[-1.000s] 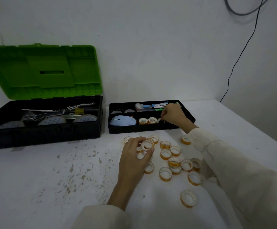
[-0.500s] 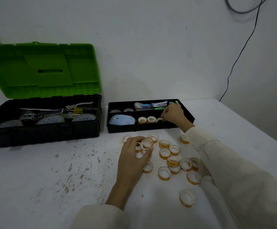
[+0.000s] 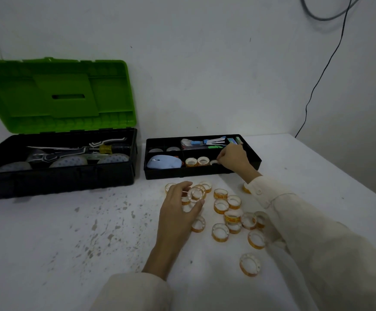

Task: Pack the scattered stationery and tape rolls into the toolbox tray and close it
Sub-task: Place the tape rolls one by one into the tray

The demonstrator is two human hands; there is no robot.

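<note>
A speckled white table (image 3: 48, 243) meets a white wall (image 3: 205, 63) behind the tray (image 3: 201, 173). Tape rolls (image 3: 220, 206) lie scattered in front of the tray, where the left hand (image 3: 180, 209) pinches a raised roll (image 3: 196, 194). The right hand (image 3: 235, 158) has its fingers curled, pinching a small roll (image 3: 214, 162) inside the tray. The open toolbox (image 3: 59, 178) stands left of the tray.

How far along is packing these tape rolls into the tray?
Done: two rolls sit in the tray. In hand: the right hand pinches a third roll; the left hand holds another roll. Left: loose rolls on the table, tray outside the toolbox, green lid open.
</note>
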